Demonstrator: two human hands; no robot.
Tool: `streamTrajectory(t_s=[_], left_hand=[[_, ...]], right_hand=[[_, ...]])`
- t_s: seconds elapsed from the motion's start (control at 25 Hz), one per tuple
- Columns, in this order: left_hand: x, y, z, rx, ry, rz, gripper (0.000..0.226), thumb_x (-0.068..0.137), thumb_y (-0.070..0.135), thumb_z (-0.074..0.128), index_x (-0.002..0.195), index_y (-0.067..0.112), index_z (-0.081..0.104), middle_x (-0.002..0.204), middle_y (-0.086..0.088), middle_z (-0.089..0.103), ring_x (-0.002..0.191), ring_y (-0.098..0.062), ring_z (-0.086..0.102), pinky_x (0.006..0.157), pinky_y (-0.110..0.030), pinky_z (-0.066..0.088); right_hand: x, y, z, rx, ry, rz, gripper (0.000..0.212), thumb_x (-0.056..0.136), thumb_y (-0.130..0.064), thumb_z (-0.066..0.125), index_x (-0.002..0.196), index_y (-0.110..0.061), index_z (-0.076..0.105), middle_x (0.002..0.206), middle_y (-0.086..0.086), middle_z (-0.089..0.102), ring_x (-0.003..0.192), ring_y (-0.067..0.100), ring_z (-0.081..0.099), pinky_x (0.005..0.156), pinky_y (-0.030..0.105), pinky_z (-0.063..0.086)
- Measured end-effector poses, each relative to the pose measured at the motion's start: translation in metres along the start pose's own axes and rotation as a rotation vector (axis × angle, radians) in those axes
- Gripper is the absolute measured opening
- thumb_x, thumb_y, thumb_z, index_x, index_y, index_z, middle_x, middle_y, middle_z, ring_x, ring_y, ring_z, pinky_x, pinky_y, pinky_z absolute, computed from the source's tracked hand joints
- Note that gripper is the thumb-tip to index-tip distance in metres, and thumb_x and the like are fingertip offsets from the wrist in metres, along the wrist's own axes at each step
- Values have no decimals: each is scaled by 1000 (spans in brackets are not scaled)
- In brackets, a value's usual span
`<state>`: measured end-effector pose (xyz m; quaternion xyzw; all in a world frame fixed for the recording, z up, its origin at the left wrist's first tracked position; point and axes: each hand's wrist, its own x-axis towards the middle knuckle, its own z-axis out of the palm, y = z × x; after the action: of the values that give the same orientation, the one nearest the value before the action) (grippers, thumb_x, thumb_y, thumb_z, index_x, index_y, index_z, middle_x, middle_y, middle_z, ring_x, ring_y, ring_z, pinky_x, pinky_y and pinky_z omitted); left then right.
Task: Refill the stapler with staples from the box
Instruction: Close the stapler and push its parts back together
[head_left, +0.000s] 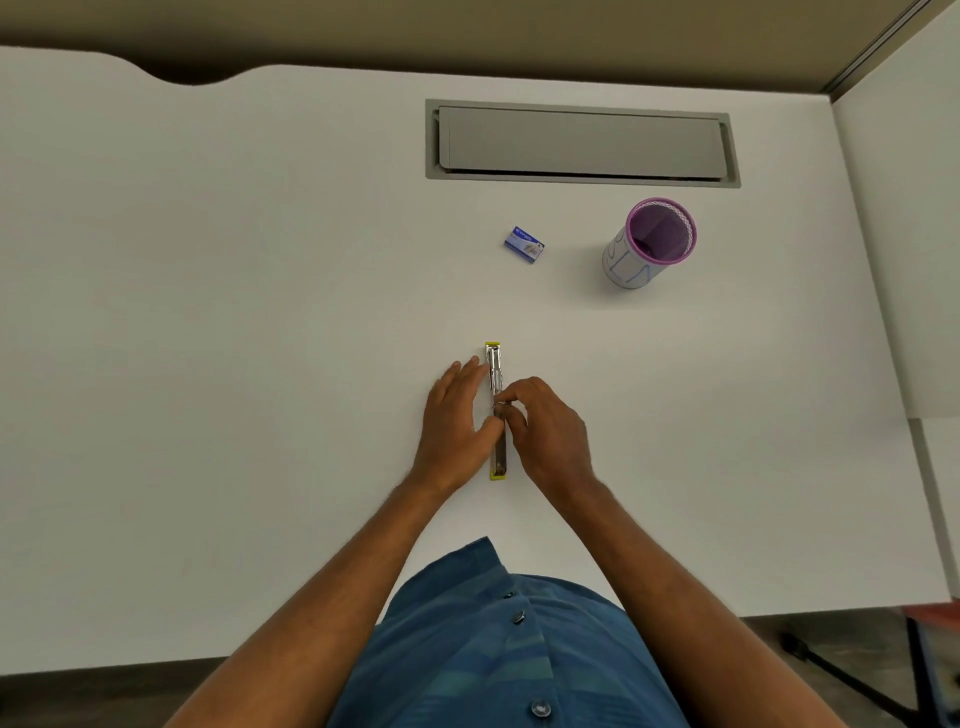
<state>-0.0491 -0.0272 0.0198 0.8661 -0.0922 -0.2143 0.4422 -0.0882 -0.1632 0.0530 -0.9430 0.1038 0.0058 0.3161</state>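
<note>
Yellow stapler (496, 410) lies unfolded flat, metal showing.

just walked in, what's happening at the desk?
A person is working on a yellow stapler that lies opened out flat on the white desk. The left hand steadies it from the side, while the right hand pinches at the middle of its metal channel. The blue staple box sits farther back, untouched and apparently closed, beside a purple-rimmed mesh pen cup.
</note>
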Motion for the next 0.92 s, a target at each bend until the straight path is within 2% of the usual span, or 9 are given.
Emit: streamTrajectory(t_s=[0.04, 0.12, 0.24, 0.32, 0.44, 0.68, 0.76, 0.84, 0.92], left_hand=[[-2, 8, -2, -145, 1, -61, 62, 95, 36, 50, 154, 25, 33, 159, 2, 36, 147, -12, 29, 120, -32, 26], [-6, 29, -4, -465, -20, -243, 51, 99, 39, 47, 149, 32, 39, 144, 5, 51, 126, -4, 49, 101, -19, 42], [-13, 53, -11, -956, -66, -516, 31, 104, 41, 43, 123, 26, 63, 103, -2, 70, 89, -12, 67, 68, -24, 54], [-19, 62, -15, -1160, -82, -600, 33, 103, 43, 46, 101, 22, 71, 80, -2, 72, 72, -14, 68, 58, -27, 54], [-24, 74, -21, -1239, -117, -635, 33, 102, 43, 48, 94, 19, 69, 73, -1, 70, 59, -12, 63, 47, -25, 44], [-31, 85, -31, -1277, -127, -537, 31, 100, 38, 55, 94, 20, 79, 73, -2, 60, 64, -12, 53, 57, -27, 36], [-33, 89, -34, -1294, -141, -514, 26, 96, 37, 60, 93, 20, 80, 73, -1, 59, 63, -12, 52, 55, -27, 36], [-35, 92, -34, -1351, -177, -498, 27, 93, 36, 60, 97, 14, 75, 70, -2, 55, 54, -12, 47, 45, -24, 34], [-36, 95, -36, -1396, -221, -475, 33, 99, 34, 52, 113, 6, 63, 67, -2, 49, 46, -12, 41, 40, -22, 32]], right_hand=[[-1, -3, -3, -6, 3, -15, 14, 96, -10, 63, 105, -20, 68, 103, -4, 67, 84, 12, 64, 68, 33, 57], [-5, -10, -12, -16, 14, -58, 16, 96, -9, 64, 106, -21, 68, 102, -5, 67, 83, 13, 64, 66, 31, 56], [-10, -25, -26, 36, 8, -80, 17, 98, -13, 61, 107, -26, 67, 101, -9, 65, 81, 10, 64, 66, 31, 57], [-16, -35, -36, 66, 31, -83, 15, 99, -19, 61, 108, -29, 68, 100, -12, 65, 80, 9, 63, 65, 31, 56], [-21, -44, -49, 118, 77, -88, 10, 97, -26, 65, 105, -29, 69, 99, -14, 65, 83, 6, 63, 67, 27, 55], [-28, -50, -73, 198, 88, -112, 19, 92, -34, 69, 111, -31, 70, 113, -17, 66, 102, -3, 62, 76, 14, 52], [-30, -54, -78, 268, 102, -122, 19, 93, -35, 65, 111, -31, 70, 112, -17, 66, 95, -1, 64, 71, 14, 51], [-30, -57, -82, 432, 134, -65, 16, 93, -30, 59, 105, -30, 70, 105, -16, 68, 73, 5, 61, 59, 13, 46], [-25, -58, -87, 718, 142, 164, 22, 90, -18, 50, 96, -28, 69, 96, -13, 69, 62, 9, 54, 57, 16, 44]])
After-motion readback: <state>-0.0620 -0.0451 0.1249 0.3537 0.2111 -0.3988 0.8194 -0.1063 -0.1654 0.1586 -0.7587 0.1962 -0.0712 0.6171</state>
